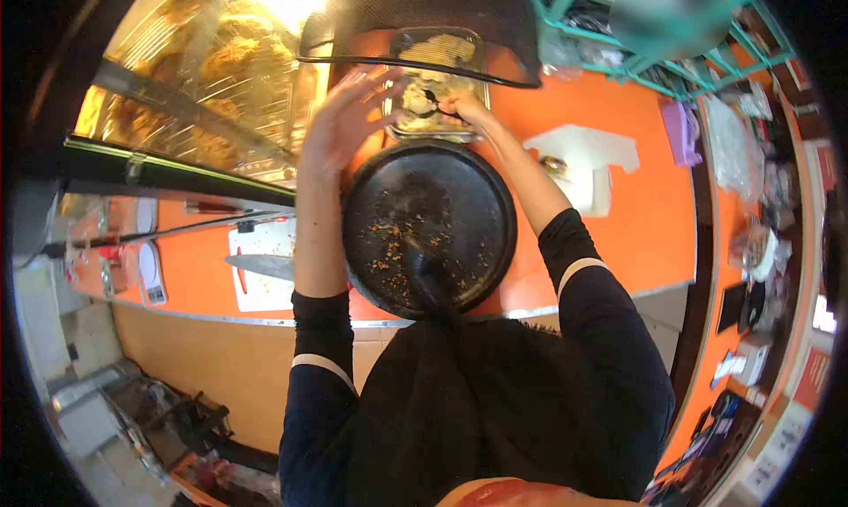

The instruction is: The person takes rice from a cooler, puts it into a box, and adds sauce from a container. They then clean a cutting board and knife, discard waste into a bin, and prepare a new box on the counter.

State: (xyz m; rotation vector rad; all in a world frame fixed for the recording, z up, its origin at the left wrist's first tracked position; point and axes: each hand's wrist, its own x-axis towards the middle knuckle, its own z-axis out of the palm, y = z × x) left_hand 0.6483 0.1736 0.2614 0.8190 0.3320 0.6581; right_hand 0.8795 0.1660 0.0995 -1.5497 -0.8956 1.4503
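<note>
My left hand (352,109) is raised beside a rectangular metal tray (485,92), its fingers spread and nothing in them. Over that tray, my right hand (466,108) is closed around a small black utensil (430,102), whose kind I cannot make out. Pale yellowish pieces of food (413,96) lie in the tray around the utensil. A black mesh cover (424,17) with a dark rim overhangs the tray's far part. Closer to my body sits a round black pan (430,215) with brown crumbs scattered across it.
A lit glass display case (203,74) with browned food stands at left. Below it, a large knife (261,265) lies on a white cutting board (256,297), near a scale (152,273). A white sheet (583,167) lies on the orange counter (654,233); a teal rack (618,65) stands behind.
</note>
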